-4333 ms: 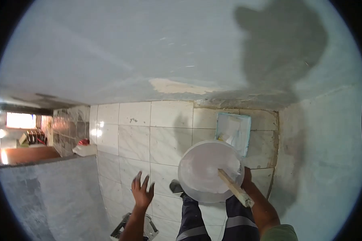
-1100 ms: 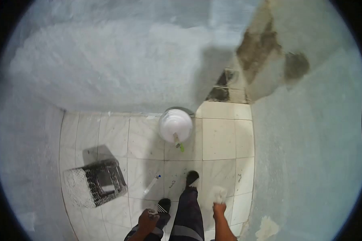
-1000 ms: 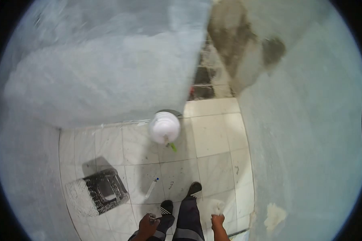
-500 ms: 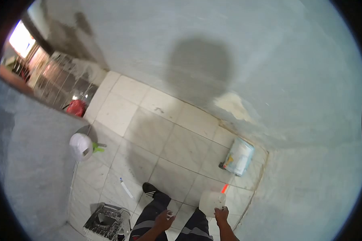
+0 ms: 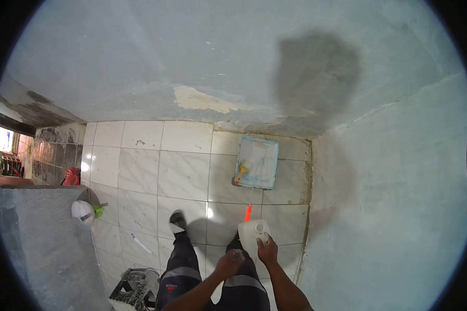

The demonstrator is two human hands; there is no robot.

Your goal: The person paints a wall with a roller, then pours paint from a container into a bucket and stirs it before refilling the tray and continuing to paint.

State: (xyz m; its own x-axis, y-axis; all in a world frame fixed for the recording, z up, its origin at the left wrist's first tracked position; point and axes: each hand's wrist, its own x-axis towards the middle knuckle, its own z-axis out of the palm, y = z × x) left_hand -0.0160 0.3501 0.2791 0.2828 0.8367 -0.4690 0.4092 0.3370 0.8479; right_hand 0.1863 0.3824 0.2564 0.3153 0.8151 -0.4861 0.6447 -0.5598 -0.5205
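Observation:
My right hand grips a whitish plastic jug by its corner, the round opening on top facing up. Close beside it, my left hand is closed with something small and pale at the fingers; I cannot tell what. Just beyond the jug an orange handle sticks out, its thin rod running up to a light-blue paint tray. Inside that tray lie whitish paint and a yellow-handled brush.
Grey-blue walls enclose the tiled floor. At left stand a white tub with a green item, a paint-spattered step stool and a white stick-like tool. A red bag lies by the doorway.
The view has swung round to the right, bringing the paint tray nearer the middle. My left hand has come closer to the jug, which stays in my right hand.

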